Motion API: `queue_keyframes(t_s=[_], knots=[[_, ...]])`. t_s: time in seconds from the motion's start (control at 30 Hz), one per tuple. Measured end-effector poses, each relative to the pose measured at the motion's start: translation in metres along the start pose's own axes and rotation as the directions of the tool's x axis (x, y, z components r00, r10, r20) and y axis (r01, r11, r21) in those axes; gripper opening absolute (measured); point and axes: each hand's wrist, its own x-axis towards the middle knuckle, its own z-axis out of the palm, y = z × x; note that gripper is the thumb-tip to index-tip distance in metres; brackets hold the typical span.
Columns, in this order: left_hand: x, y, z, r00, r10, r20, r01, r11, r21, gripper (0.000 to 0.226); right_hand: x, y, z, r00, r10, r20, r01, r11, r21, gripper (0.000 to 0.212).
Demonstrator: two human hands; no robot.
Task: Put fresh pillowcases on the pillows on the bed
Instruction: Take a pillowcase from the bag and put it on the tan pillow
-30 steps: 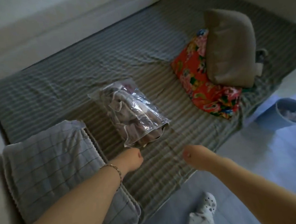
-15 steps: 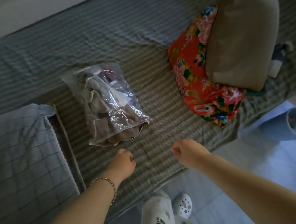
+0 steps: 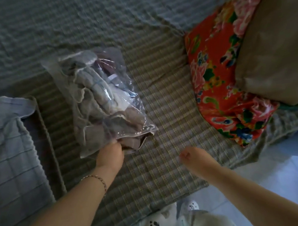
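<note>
The clear plastic bag of folded grey cloth (image 3: 97, 100) lies just past the left hand (image 3: 110, 153), whose fingers grip its open end. The blurry right hand (image 3: 193, 156) beside it holds nothing; I cannot tell how its fingers lie. A one-handed tug could drag the slippery bag along and leave the cloth stuck inside.

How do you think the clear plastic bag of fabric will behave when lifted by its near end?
Likely floppy: the clear plastic bag is crinkled film around soft cloth and should sag. Its glossy surface may slip in the left hand.
</note>
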Motion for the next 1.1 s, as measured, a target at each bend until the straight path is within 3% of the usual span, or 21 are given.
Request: queue_keyframes(t_s=[0.1, 0.2, 0.3, 0.37, 0.47, 0.53, 0.6, 0.63, 0.67, 0.77, 0.83, 0.87, 0.9, 0.97, 1.0, 1.03, 1.1], knots=[[-0.018, -0.007, -0.052, 0.966, -0.096, -0.239, 0.018, 0.951, -0.308, 0.008, -0.018, -0.020, -0.022, 0.999, -0.033, 0.029, 0.035, 0.998, -0.060, 0.023], [-0.040, -0.019, -0.116, 0.892, -0.318, -0.322, 0.055, 0.783, -0.620, 0.017, -0.049, -0.053, -0.054, 0.989, -0.145, 0.018, 0.146, 0.981, -0.130, 0.023], [-0.066, -0.018, -0.177, 0.777, -0.453, -0.437, -0.032, 0.665, -0.746, 0.019, -0.083, -0.094, -0.086, 0.948, -0.317, -0.037, 0.307, 0.936, -0.173, 0.017], [-0.087, -0.008, -0.218, 0.736, -0.442, -0.512, -0.181, 0.602, -0.778, 0.020, -0.108, -0.124, -0.103, 0.880, -0.471, -0.064, 0.452, 0.871, -0.192, 0.045], [-0.131, 0.014, -0.273, 0.699, -0.472, -0.537, -0.314, 0.473, -0.824, 0.023, -0.156, -0.168, -0.128, 0.771, -0.634, -0.055, 0.632, 0.773, -0.049, 0.083], [-0.155, 0.034, -0.300, 0.739, -0.441, -0.510, -0.364, 0.375, -0.852, 0.022, -0.180, -0.188, -0.141, 0.710, -0.702, -0.059, 0.705, 0.706, 0.071, 0.075], [-0.191, 0.053, -0.326, 0.787, -0.340, -0.515, -0.432, 0.294, -0.853, 0.022, -0.210, -0.200, -0.161, 0.624, -0.777, -0.083, 0.782, 0.620, 0.070, 0.042], [-0.202, 0.059, -0.335, 0.822, -0.246, -0.513, -0.435, 0.309, -0.846, 0.025, -0.215, -0.203, -0.170, 0.610, -0.786, -0.101, 0.791, 0.610, 0.037, 0.028], [-0.215, 0.062, -0.343, 0.833, -0.146, -0.534, -0.443, 0.402, -0.801, 0.033, -0.222, -0.202, -0.181, 0.601, -0.789, -0.128, 0.792, 0.609, -0.043, 0.022], [-0.244, 0.064, -0.357, 0.846, 0.020, -0.533, -0.359, 0.761, -0.541, 0.057, -0.227, -0.192, -0.219, 0.521, -0.827, -0.211, 0.732, 0.560, -0.388, 0.019], [-0.251, 0.065, -0.355, 0.858, 0.017, -0.514, -0.236, 0.901, -0.363, 0.049, -0.224, -0.181, -0.239, 0.493, -0.842, -0.220, 0.656, 0.526, -0.541, 0.021], [-0.255, 0.069, -0.356, 0.857, 0.010, -0.515, -0.179, 0.944, -0.278, 0.031, -0.224, -0.175, -0.250, 0.505, -0.830, -0.237, 0.633, 0.543, -0.552, 0.023], [-0.257, 0.071, -0.356, 0.849, -0.006, -0.528, -0.126, 0.969, -0.213, 0.016, -0.222, -0.170, -0.258, 0.540, -0.801, -0.258, 0.610, 0.584, -0.535, 0.024], [-0.256, 0.075, -0.357, 0.825, -0.098, -0.557, -0.028, 0.976, -0.214, 0.023, -0.223, -0.159, -0.274, 0.607, -0.735, -0.303, 0.561, 0.666, -0.491, 0.020], [-0.255, 0.074, -0.357, 0.825, -0.172, -0.539, -0.002, 0.952, -0.306, 0.024, -0.223, -0.155, -0.282, 0.624, -0.720, -0.304, 0.541, 0.679, -0.497, 0.017], [-0.252, 0.075, -0.358, 0.830, -0.233, -0.507, -0.010, 0.903, -0.430, 0.024, -0.223, -0.148, -0.290, 0.637, -0.714, -0.291, 0.524, 0.678, -0.515, 0.015], [-0.248, 0.078, -0.356, 0.860, -0.361, -0.360, -0.026, 0.675, -0.738, 0.021, -0.224, -0.135, -0.305, 0.650, -0.716, -0.254, 0.522, 0.664, -0.536, 0.020]])
